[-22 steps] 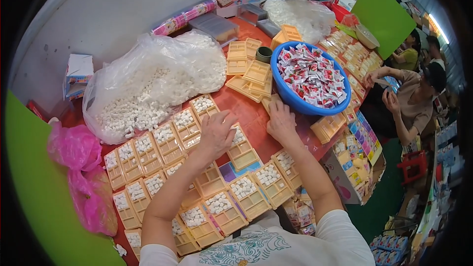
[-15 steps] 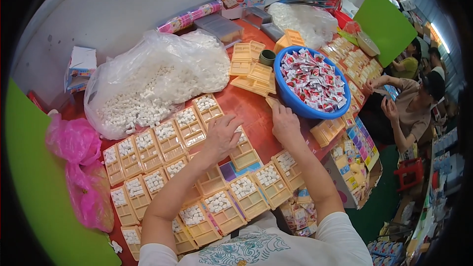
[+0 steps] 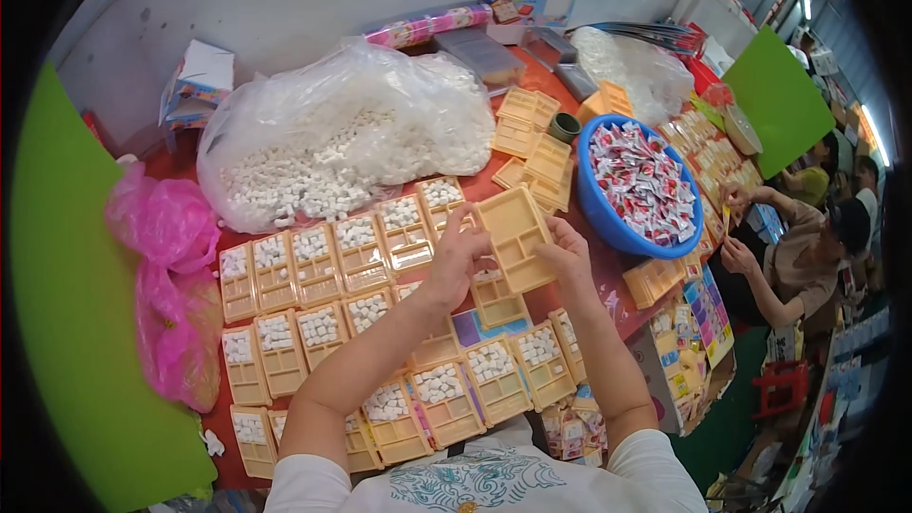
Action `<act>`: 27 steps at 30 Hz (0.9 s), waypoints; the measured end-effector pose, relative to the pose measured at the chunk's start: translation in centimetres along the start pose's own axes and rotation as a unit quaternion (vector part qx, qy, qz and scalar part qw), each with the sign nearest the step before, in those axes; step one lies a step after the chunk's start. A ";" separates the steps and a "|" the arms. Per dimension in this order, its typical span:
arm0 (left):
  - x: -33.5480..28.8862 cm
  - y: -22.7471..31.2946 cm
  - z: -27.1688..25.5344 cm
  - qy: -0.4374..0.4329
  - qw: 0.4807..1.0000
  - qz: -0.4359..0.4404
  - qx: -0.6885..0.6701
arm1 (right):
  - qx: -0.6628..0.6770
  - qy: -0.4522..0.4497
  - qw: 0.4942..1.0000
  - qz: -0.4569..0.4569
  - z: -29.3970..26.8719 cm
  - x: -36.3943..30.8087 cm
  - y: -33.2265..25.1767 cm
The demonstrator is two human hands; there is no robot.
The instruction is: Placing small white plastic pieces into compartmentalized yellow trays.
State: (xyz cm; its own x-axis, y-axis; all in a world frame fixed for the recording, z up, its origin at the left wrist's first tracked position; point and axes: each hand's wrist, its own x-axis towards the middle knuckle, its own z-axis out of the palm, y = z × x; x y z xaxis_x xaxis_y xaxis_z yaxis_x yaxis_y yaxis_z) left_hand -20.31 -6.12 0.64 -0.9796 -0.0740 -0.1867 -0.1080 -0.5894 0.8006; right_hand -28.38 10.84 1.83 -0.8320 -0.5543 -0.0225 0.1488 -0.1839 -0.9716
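Note:
An empty peach-coloured plastic compartment tray (image 3: 514, 239) is held up, tilted, between my two hands. My right hand (image 3: 570, 255) grips its right edge, the thumb lying over the front. At the opposite edge, the fingers of my left hand (image 3: 458, 261) are curled against it; their tips are partly hidden. Below and around are rows of similar trays (image 3: 440, 394), many with small white pieces in their top compartment. A large clear bag (image 3: 351, 147) full of the same white pieces lies beyond the rows. Stacked trays (image 3: 548, 160) sit at the back, near a dark green cup (image 3: 565, 125).
A blue basin (image 3: 601, 204) of small printed sachets stands at right. Pink plastic bags (image 3: 171, 266) lie at left beside a green panel (image 3: 81, 323). An open carton (image 3: 673, 361) of packed items adjoins the right table edge. A co-worker (image 3: 798, 237) sits farther right.
My right hand has brought a tray from the stack toward me, and it is now raised between both hands. My left hand has come to its edge. The view has shifted slightly.

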 end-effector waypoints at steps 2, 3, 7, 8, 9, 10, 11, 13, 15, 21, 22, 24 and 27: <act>-0.2 -0.3 -0.7 0.044 0.991 0.067 -0.105 | 0.047 -0.002 0.999 0.005 1.6 0.7 0.7; -0.4 -0.5 -0.8 0.058 0.985 0.071 -0.143 | 0.053 -0.007 0.998 0.014 2.7 0.9 0.9; -1.2 -0.1 -2.9 0.088 0.982 0.121 -0.113 | 0.005 -0.049 0.998 0.028 4.9 2.5 2.6; -1.4 0.4 -3.4 0.093 0.981 0.125 -0.112 | -0.054 -0.074 0.995 0.027 5.2 2.9 2.8; -1.6 0.9 -4.0 0.094 0.984 0.139 -0.067 | -0.109 -0.090 0.990 -0.005 5.2 3.6 3.9; -1.9 1.4 -4.6 0.095 0.983 0.153 -0.023 | -0.108 -0.096 0.989 -0.005 5.5 3.7 4.5; -2.4 1.9 -5.2 0.103 0.982 0.158 -0.020 | -0.141 -0.089 0.985 -0.036 6.4 3.8 4.7; -3.4 2.6 -6.2 0.101 0.975 0.188 0.064 | -0.171 -0.088 0.979 -0.070 7.8 4.2 4.6; -4.2 3.2 -6.2 0.112 0.971 0.192 0.086 | -0.188 -0.097 0.972 -0.100 8.4 4.6 4.5; -6.5 3.8 -5.5 0.092 0.955 0.211 0.190 | -0.194 -0.142 0.969 -0.063 10.1 4.7 4.4; -6.7 3.7 -5.4 0.072 0.949 0.224 0.211 | -0.194 -0.143 0.968 -0.064 10.4 4.4 4.2; -6.6 3.4 -5.7 0.063 0.954 0.222 0.193 | -0.140 -0.167 0.975 -0.047 11.2 3.8 3.5; -6.4 2.6 -5.6 0.065 0.939 0.254 0.221 | -0.246 -0.164 0.945 -0.137 11.9 3.3 4.0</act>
State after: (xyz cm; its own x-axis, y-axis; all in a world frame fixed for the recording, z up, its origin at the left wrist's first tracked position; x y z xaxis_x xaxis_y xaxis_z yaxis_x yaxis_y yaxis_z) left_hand -13.38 -11.68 0.68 -0.8984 -0.3691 0.2380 0.2795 -0.0623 0.9581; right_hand -24.12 -1.41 0.68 -0.5806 -0.7774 0.2419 -0.3821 -0.0021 -0.9241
